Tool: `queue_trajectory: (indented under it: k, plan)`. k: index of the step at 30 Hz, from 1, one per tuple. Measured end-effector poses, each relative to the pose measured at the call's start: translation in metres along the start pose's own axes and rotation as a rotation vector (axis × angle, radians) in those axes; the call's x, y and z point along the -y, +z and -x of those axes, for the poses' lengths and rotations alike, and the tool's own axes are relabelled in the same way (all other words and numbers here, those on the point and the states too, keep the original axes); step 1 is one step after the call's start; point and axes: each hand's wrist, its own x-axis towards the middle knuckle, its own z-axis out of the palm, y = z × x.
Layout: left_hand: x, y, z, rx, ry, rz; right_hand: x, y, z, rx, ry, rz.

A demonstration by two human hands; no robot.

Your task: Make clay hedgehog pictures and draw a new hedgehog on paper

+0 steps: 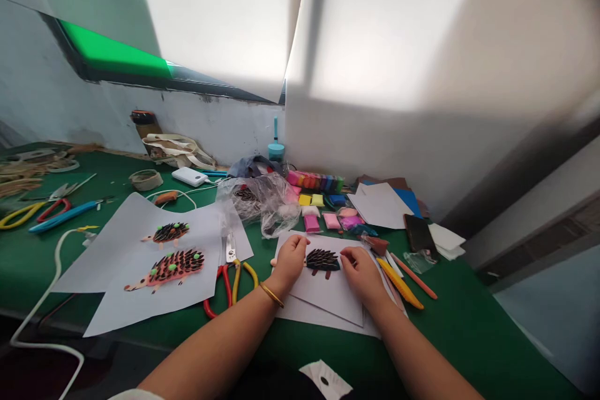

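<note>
On a white paper sheet (pixel 328 300) lies a hedgehog figure (pixel 323 260) with dark spines and two brown feet. My left hand (pixel 290 260) rests at its head end and covers most of the face. The fingers of that hand are curled closed, and whatever they may hold is hidden. At the tail end my right hand (pixel 360 270) has thumb and forefinger pinched together by the spines. Anything between those fingertips is too small to make out.
Two finished-looking hedgehog figures lie on white paper (pixel 112 275) at left. Red-and-yellow-handled scissors (pixel 230 281) lie left of my hands, a yellow cutter (pixel 400 284) right. Behind are coloured clay packets (pixel 312 223) and a plastic bag (pixel 269 197). A white cable (pixel 57 262) crosses the left.
</note>
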Motion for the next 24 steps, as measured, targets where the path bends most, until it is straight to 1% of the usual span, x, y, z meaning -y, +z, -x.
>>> queue_trajectory:
  k: [3,10,24]
  plan:
    - [-0.0003,0.0002,0.0003,0.005,-0.004,0.013,-0.0034,0.0001,-0.0003,-0.022,-0.013,0.019]
    - [-0.0010,0.0007,0.0010,0.001,-0.005,0.019,-0.0022,0.0010,0.0005,0.020,-0.030,0.019]
    - [0.0048,0.0004,-0.0020,-0.010,0.019,-0.034,-0.0050,0.0026,-0.0003,0.032,-0.029,-0.007]
